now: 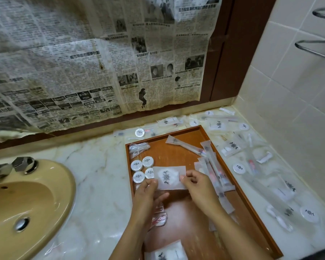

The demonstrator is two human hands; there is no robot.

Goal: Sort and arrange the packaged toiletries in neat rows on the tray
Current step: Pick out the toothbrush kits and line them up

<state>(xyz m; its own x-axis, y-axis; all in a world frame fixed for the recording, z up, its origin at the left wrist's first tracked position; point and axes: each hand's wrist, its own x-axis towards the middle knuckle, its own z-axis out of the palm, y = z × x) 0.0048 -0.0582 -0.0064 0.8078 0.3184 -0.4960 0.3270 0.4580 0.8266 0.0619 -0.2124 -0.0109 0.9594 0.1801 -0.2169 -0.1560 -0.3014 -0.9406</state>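
Observation:
A brown wooden tray (178, 152) lies on the marble counter. Above its middle, my left hand (148, 196) and my right hand (197, 186) pinch a flat frosted packet (169, 177) with a dark emblem, one at each side. Several round white soap discs (142, 168) sit in a block at the tray's left. A bunch of clear packets (138, 148) lies at the far left corner. Long toothbrush packets (212, 166) pile along the tray's right side. Another flat packet (167, 253) lies at the near edge.
Many loose packets and round discs (238, 168) are scattered on the counter (101, 177) right of and behind the tray. A tan sink (23, 203) with a metal tap (11, 167) is at the left. Newspaper covers the back wall; tiled wall stands at the right.

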